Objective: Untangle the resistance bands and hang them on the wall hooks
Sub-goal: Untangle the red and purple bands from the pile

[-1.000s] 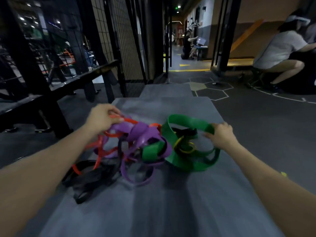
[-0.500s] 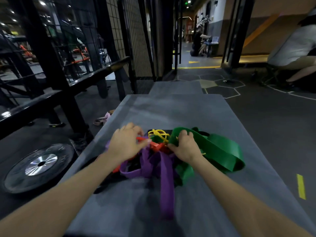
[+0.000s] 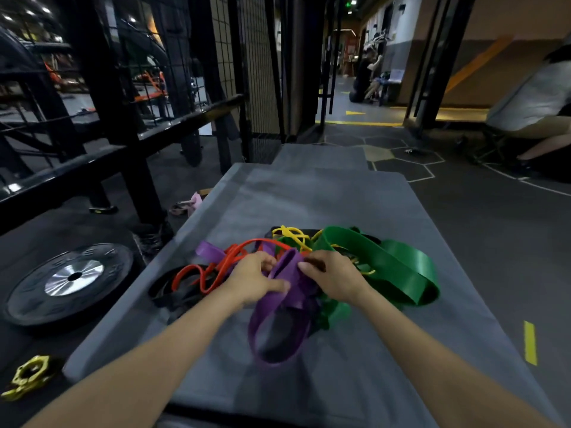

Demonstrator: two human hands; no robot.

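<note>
I see no container here; the tangled bands lie loose in one heap on the grey tabletop [image 3: 309,199], a little to the near side of its middle. My left hand [image 3: 253,281] has its fingers curled round the purple band [image 3: 279,319], thumb pressed across it, and my right hand [image 3: 333,278] pinches the same purple band just beside it, so both are clamped on that one strip. The purple loop hangs from my grip towards me, its lower end resting on the surface. The wide green band [image 3: 398,267] spreads to the right of my hands, well inside the right edge. The yellow band [image 3: 292,234] sits at the far side of the heap, the red band [image 3: 222,267] curls out to the left, and a black band [image 3: 173,291] lies nearest the left edge. Bare surface stretches beyond the heap to the far edge. On the floor left of the tabletop lie a weight plate [image 3: 69,281] and a yellow collar [image 3: 27,376]; black rack posts [image 3: 114,103] stand close behind them.
</note>
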